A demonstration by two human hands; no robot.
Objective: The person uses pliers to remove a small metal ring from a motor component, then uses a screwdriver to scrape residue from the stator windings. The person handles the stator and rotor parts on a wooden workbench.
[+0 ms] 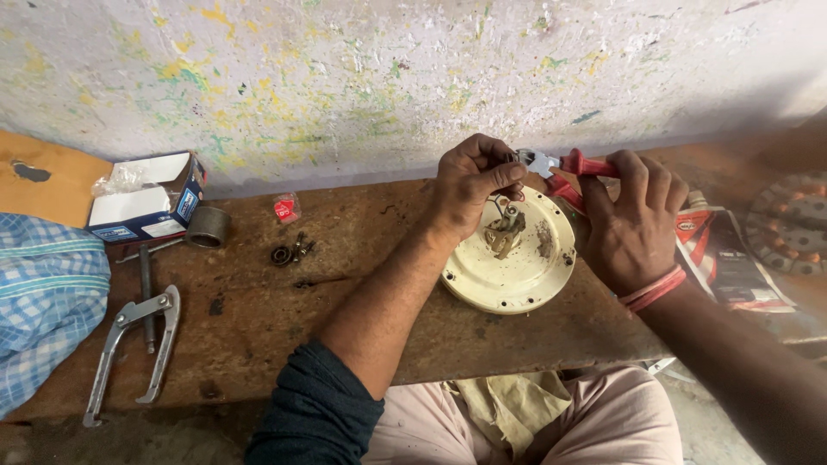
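1. Nearest the camera: lap in pale trousers with a khaki cloth (508, 405) lying on it, at the near edge of the rusty brown bench (258, 310).
2. Near left of the bench: a metal two-legged puller (133, 344); a thin rod (145, 297) lies beside it. Blue checked cloth (43, 301) at the far left.
3. Centre right: cream round cover (512, 258), dished side up, overhanging the near bench edge; a brown-stained fitting with short wires sits at its middle.
4. Left hand (469, 185) over the cover's far rim, fingers pinched shut on a wire rising from the fitting.
5. Right hand (633, 220) wrapped tight around red-handled pliers (560, 168); the metal nose points left and meets the left fingertips.
6. Mid bench: small bearing and screws (293, 251), a short metal sleeve (208, 226), a small red packet (285, 207).
7. Farther left: open blue-and-white carton (146, 202).
8. Back: paint-flecked wall (388, 77).
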